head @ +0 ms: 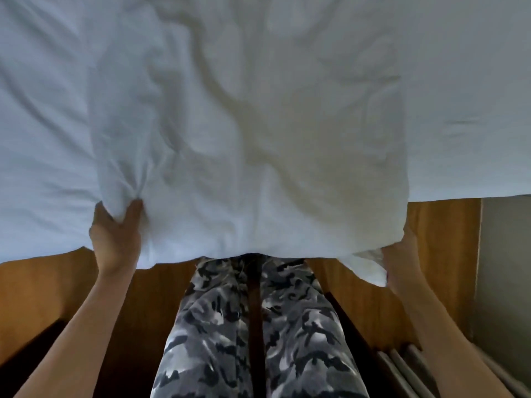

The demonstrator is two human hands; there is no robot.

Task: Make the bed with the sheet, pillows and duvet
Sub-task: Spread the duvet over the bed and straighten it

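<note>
While both hands hold the near edge of the plump white fabric-cased pillow (253,145) above the white sheet-covered bed (459,110), the left hand (115,234) pinches its corner between thumb and fingers (133,215), and the right hand (402,254) sits behind the other corner, so I cannot tell how its fingers are set. Because the loose case bunches at both corners, a grip on cloth alone could slip and, I judge, let the pillow land crooked or slide off toward the brown wooden floor (57,282).
</note>
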